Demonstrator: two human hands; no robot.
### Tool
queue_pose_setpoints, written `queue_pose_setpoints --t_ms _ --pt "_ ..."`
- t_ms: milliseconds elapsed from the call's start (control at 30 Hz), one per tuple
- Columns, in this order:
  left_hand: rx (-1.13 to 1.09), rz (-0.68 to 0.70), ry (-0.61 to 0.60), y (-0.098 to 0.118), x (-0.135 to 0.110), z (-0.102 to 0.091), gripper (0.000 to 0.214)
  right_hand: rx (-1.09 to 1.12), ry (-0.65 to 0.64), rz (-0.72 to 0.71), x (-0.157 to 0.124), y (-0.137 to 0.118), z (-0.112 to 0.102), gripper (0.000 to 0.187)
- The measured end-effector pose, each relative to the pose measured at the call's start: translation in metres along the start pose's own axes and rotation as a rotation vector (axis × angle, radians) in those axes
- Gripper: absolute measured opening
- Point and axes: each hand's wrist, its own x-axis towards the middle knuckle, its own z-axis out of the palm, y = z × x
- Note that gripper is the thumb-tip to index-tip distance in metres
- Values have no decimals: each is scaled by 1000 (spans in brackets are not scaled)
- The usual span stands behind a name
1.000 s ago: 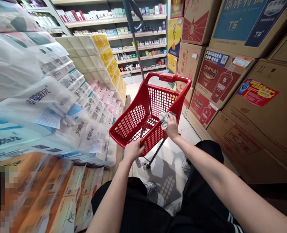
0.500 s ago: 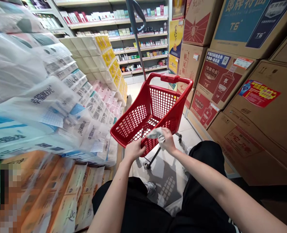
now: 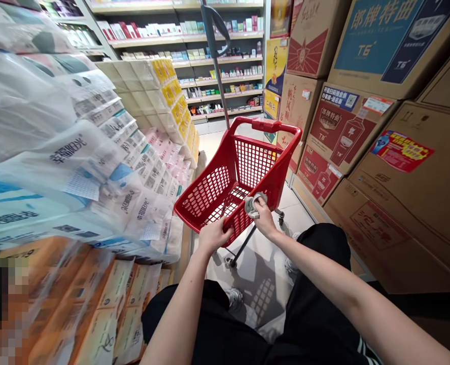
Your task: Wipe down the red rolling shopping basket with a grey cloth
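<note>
A red plastic shopping basket (image 3: 225, 170) on a wheeled frame stands tilted in the aisle in front of me. My left hand (image 3: 214, 235) is closed on the basket's near rim. My right hand (image 3: 265, 218) is closed on a crumpled grey cloth (image 3: 252, 203) and presses it against the rim at the basket's near right corner. The basket looks empty inside. My legs in black trousers show below my arms.
Stacked packs of tissue paper (image 3: 80, 152) crowd the left side. Large cardboard cartons (image 3: 392, 132) are piled along the right. A grey pole handle (image 3: 215, 56) rises behind the basket. Shelves of small goods (image 3: 194, 45) close the aisle's far end. A tiled floor strip (image 3: 263, 263) runs between.
My right hand has carried the cloth from the basket's right wall down along the near rim, then back toward the near right corner. My left hand has kept its hold.
</note>
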Motion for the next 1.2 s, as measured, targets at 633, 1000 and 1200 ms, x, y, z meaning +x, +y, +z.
queue_pose_setpoints --t_ms 633,1000,1200 --pt "-18 -54 -12 26 8 3 43 -437 -6 -58 96 6 -49 46" --pt "-15 -85 -24 29 1 0 40 -264 -116 -264 30 -15 -8 42" --pt "-19 -93 -15 34 -3 -3 37 -252 84 -77 78 14 -26 46"
